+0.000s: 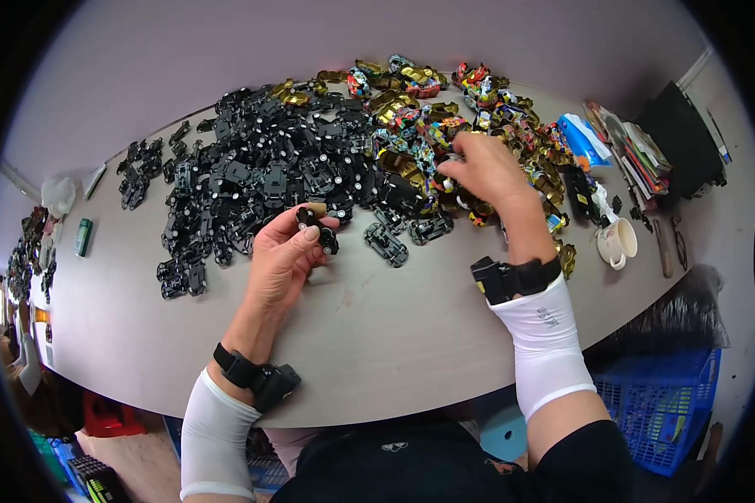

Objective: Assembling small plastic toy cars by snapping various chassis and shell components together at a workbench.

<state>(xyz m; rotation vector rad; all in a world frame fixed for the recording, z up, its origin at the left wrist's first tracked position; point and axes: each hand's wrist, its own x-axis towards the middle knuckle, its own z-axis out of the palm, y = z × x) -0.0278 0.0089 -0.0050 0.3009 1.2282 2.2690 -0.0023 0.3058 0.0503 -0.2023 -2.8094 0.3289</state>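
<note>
My left hand is closed round a black toy car chassis with small wheels, held just above the table in front of the pile. To the right, my right hand reaches into the shiny toy car bodies, which are gold and multicoloured. Its thumb and forefinger curl together at the heap; what lies between them is mostly hidden. A broad heap of black toy car chassis spreads across the left and middle. Two loose chassis lie between my hands, at the heap's near edge.
On the right stand a white mug, a blue-and-white packet and stacked booklets. A green cylinder stands at the left. Below the table's right edge is a blue plastic crate. A wall rises behind the heaps.
</note>
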